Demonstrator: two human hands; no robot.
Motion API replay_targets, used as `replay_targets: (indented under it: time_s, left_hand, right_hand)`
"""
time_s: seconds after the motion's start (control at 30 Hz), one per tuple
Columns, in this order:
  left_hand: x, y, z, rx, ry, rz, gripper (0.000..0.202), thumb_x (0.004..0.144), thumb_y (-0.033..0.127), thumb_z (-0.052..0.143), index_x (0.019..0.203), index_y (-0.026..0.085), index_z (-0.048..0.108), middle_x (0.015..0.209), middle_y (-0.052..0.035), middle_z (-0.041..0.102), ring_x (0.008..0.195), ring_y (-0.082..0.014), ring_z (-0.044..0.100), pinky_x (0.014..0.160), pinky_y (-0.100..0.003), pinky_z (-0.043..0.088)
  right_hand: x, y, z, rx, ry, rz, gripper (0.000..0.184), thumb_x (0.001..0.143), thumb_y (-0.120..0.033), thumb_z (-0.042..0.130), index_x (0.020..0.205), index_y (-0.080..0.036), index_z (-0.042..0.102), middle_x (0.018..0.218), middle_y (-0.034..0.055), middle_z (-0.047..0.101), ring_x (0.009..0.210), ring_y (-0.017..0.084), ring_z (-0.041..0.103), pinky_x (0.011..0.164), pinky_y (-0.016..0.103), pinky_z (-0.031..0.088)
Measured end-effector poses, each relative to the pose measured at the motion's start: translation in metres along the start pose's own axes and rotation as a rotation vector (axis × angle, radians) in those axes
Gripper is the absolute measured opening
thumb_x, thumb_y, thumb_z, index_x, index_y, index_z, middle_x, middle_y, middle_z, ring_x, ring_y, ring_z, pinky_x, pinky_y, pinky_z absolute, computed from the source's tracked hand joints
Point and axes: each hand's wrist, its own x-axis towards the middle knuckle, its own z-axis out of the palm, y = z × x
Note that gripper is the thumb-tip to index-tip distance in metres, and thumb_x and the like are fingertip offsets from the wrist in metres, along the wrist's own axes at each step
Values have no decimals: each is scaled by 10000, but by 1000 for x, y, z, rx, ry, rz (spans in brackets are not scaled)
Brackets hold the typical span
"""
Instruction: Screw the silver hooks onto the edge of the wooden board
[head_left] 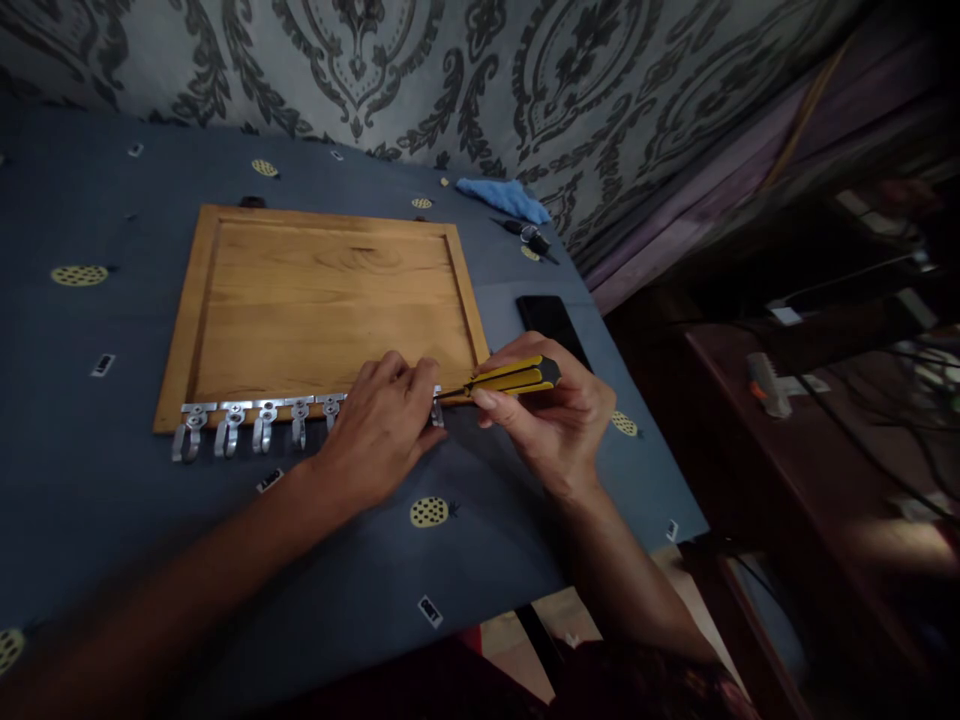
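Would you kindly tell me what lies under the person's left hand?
A row of metal hooks edging the wooden panel passes under the left hand and shows again just past it. How many hooks the hand covers cannot be seen.

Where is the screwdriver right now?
In the head view, the yellow screwdriver is in the right hand, right of centre, its tip by the right end of the hook rail.

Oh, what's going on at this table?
A person's left hand lies over the metal hook rail along the near edge of a framed wooden panel. The right hand holds a yellow-and-black screwdriver, its tip at the rail's right end; any screw there is too small to see. A phone lies right of the panel.
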Motion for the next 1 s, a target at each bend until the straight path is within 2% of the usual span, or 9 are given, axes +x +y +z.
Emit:
replay_targets:
  time_s: [0.1,0.27,0.43,0.5,0.67,0.83,1.0]
  left_hand:
    - [0,0,0,-1,-12,-11,325,862,236,728,1083,170,500,1013,-109,670,1008,-307,561,862,-435,478]
    - [0,0,-1,-2,-19,-4,348,862,246,739,1103,163,502,1036,-111,672,1023,-305,565,880,-440,480]
    - [-1,-1,1,3,40,-7,339,854,237,744,1080,194,494,984,-77,651,991,-280,573,832,-406,489]
    - [-1,-1,2,-6,57,-10,343,844,231,755,1062,203,492,979,-67,647,988,-273,574,827,-397,489]
    - [0,0,1,-35,44,-27,355,831,216,773,1042,200,488,1004,-78,653,1009,-282,568,843,-408,486]
    - [-1,0,0,-50,43,-26,375,821,196,780,1052,197,484,1013,-78,655,1019,-283,568,850,-405,478]
    - [-1,-1,1,-55,53,-20,359,827,203,772,1045,205,486,994,-61,650,1012,-279,569,846,-398,474]
  right_hand:
    - [0,0,1,24,5,10,188,771,-300,851,779,-206,689,777,-28,691,536,76,613,453,198,517]
    - [3,-3,0,89,0,109,229,789,-360,833,858,-191,696,843,5,750,490,74,626,480,216,565]
    - [3,1,-4,168,-67,90,326,878,-444,733,1101,-208,706,952,39,773,556,89,671,536,240,594]
    - [2,2,-6,183,-92,68,340,912,-463,687,1141,-213,713,968,46,774,565,90,682,548,243,591]
    - [3,0,-6,161,-82,57,303,898,-463,706,1075,-222,753,968,41,777,539,85,675,507,226,566]
    - [4,-4,-6,178,-72,19,164,896,-356,732,987,-226,775,982,30,779,502,66,657,495,214,557]
    - [3,-5,-6,178,-59,18,121,899,-308,733,984,-232,775,945,17,792,486,61,654,487,202,550]
